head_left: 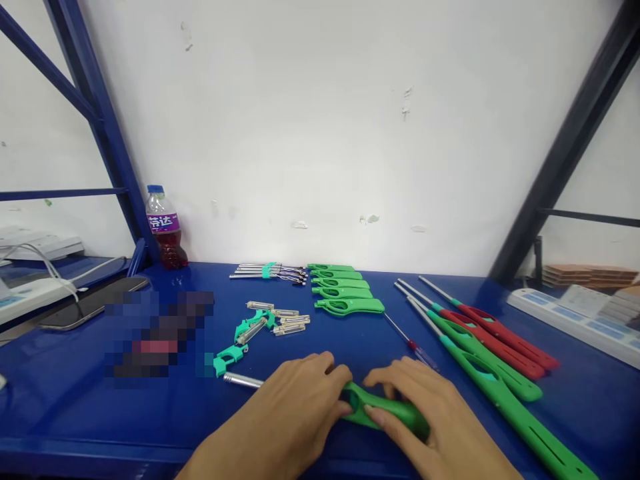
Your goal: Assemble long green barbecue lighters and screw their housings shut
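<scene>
A green lighter housing [383, 405] lies low over the front of the table, held between both hands. My left hand [293, 410] is closed on its left end, near the trigger opening. My right hand [425, 400] grips the right part with thumb and fingers. From under the left hand a metal tube [243, 380] sticks out to the left; whether it joins the housing is hidden. Beyond the hands lie teal plastic parts [229, 357], several clear small fuel tanks [290, 329] and a screwdriver [423, 355]. Farther back sit several green housing shells [350, 305] and metal tubes with wires [267, 271].
Finished-looking long lighters, red [500, 327] and green [520, 413], lie at the right. A power strip [575, 327] borders that side. On the left are a phone [95, 303], a drink bottle [165, 233] and a blurred-out patch. A white wall closes off the back.
</scene>
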